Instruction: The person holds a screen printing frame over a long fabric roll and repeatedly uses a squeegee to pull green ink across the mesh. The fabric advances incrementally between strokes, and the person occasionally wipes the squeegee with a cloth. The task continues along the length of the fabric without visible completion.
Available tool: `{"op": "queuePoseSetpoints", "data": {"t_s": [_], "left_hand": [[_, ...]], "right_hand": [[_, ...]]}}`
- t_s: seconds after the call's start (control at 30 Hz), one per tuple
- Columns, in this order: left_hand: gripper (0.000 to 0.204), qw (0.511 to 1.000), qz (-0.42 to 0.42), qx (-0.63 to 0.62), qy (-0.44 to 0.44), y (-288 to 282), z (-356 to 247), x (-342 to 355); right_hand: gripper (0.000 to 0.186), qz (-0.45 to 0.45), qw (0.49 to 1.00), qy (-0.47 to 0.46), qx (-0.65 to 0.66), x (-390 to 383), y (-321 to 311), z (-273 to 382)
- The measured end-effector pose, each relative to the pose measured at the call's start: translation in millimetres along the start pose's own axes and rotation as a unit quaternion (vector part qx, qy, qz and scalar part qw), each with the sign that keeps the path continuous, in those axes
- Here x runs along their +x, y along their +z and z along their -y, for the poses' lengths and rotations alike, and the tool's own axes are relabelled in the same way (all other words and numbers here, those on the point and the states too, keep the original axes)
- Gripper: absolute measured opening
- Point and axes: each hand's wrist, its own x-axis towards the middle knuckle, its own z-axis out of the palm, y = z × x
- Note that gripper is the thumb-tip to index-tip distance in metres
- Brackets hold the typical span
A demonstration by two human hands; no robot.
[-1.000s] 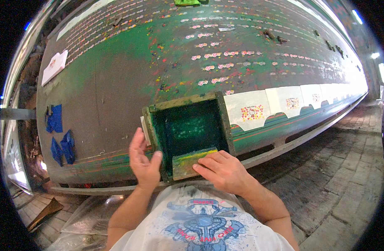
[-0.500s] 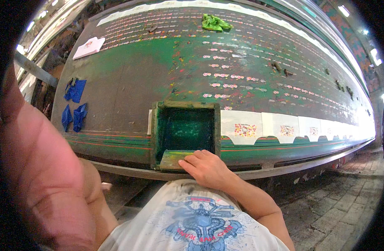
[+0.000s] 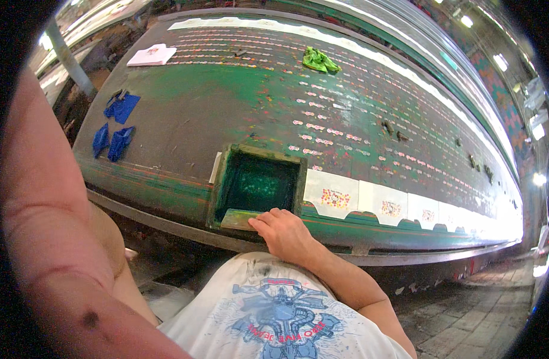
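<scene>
My right hand [image 3: 283, 233] is closed around the end of a flat wooden squeegee [image 3: 241, 219], stained green and yellow. The squeegee lies along the near side of a wooden screen-printing frame [image 3: 302, 179], whose dark green mesh shows inside. The frame rests near the front edge of a long printing table [image 3: 173, 128]. Very close to the camera, my left arm [image 3: 53, 197] rises along the left side; its hand is out of the picture. Right of the frame, white cut fabric pieces [image 3: 334, 199] with a small colourful print lie in a row.
Blue cloths [image 3: 120, 143] lie on the table's left part. A white stack [image 3: 151, 55] sits at the far left, a bright green cloth [image 3: 320, 60] at the back. Small dark lumps [image 3: 394, 131] are on the right part. A post [image 3: 70, 57] stands past the left end.
The view has turned, so the table looks tilted and shifted. My left arm has moved higher at the left. My right hand keeps its hold on the squeegee at the frame's near side.
</scene>
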Motion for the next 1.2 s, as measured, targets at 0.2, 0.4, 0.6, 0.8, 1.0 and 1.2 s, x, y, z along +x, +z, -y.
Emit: {"op": "queuePoseSetpoints", "data": {"t_s": [0.2, 0.4, 0.6, 0.8, 1.0, 1.2], "left_hand": [[0.021, 0.998, 0.036, 0.044, -0.024, -15.9, -3.2, -3.4], [0.023, 0.996, 0.057, 0.047, -0.043, -10.5, -4.3, -15.8], [0.025, 0.996, 0.051, 0.048, -0.061, -4.0, -0.2, -28.7], [0.027, 0.987, -0.041, 0.084, -0.132, -3.2, 17.3, -55.5], [0.029, 0.849, -0.275, -0.012, -0.451, 97.2, 21.1, -138.2], [0.02, 0.707, -0.175, -0.214, -0.651, 253.3, -75.9, -223.4]], "right_hand": [[0.036, 0.024, 0.999, -0.011, 0.02, 9.9, -2.5, -6.1], [0.034, 0.033, 0.999, 0.007, 0.01, 8.2, 0.1, -16.4], [0.03, 0.13, 0.986, 0.073, 0.081, 28.1, -24.2, -42.7], [0.025, 0.039, 0.991, 0.106, 0.078, 52.5, -22.5, -84.6], [0.027, -0.032, 0.988, 0.147, 0.031, 71.9, -16.8, -110.3], [0.035, -0.05, 0.984, 0.168, 0.035, 82.7, -9.5, -103.0]]}}
